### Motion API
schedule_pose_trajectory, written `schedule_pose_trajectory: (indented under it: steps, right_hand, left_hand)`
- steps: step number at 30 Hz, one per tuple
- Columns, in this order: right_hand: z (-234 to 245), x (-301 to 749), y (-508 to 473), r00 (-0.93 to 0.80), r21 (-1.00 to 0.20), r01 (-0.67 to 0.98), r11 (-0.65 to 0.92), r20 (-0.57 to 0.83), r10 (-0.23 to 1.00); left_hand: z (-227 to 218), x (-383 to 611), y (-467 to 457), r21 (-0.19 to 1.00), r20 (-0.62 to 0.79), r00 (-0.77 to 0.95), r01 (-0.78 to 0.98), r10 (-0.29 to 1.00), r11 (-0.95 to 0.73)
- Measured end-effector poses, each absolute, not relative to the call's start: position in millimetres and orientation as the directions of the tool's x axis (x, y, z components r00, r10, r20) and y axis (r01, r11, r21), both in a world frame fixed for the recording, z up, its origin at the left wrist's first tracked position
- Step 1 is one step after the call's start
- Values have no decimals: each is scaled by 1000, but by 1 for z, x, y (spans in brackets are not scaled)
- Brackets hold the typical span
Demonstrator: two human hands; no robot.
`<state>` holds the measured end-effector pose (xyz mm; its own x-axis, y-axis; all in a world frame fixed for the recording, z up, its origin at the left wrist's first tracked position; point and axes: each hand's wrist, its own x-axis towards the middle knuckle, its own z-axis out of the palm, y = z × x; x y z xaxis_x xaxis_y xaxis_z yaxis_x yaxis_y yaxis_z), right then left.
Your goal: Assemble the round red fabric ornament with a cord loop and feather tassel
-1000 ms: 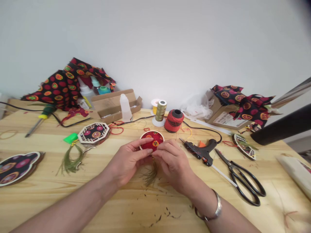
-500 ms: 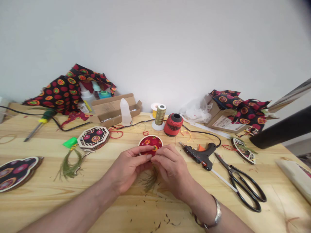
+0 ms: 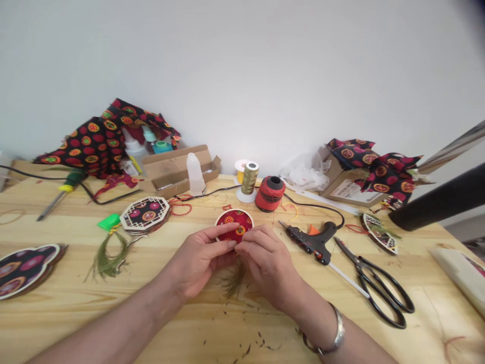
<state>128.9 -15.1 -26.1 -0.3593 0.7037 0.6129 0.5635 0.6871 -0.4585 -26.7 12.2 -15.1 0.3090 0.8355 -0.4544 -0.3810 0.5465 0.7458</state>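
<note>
Both hands meet at the middle of the wooden table (image 3: 76, 303). My left hand (image 3: 199, 260) and my right hand (image 3: 267, 263) pinch the near edge of a small round disc (image 3: 235, 224) covered in red patterned fabric with a pale rim. A green tassel (image 3: 235, 280) hangs from under the fingers onto the table. My right wrist wears a silver bangle (image 3: 335, 336).
A black glue gun (image 3: 312, 240) and black scissors (image 3: 379, 288) lie to the right. Red thread spool (image 3: 270, 193) and gold spool (image 3: 250, 179) stand behind the disc. An octagonal ornament (image 3: 146, 214), a green tassel (image 3: 108, 255), cardboard boxes, patterned fabric and a screwdriver lie left and behind.
The hands stay pinched on the disc with only small finger shifts. The view tilted slightly, so everything sits a little lower in frame than one second ago.
</note>
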Motion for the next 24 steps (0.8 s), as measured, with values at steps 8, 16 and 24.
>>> schedule_pose_trajectory:
  steps: [8,16,24]
  right_hand:
    - [-28,130,-14,-350,-467,559,685,616,705]
    - [-27,131,-13,-330,-453,562,692,645,690]
    - [-23,131,-14,-329,-476,562,677,622,711]
  left_hand:
    - [-14,-28,12,738,-466,322,-373,824,563]
    - [-12,-27,13,731,-473,314,-381,823,566]
    - [-14,-26,13,757,-449,291,-379,845,533]
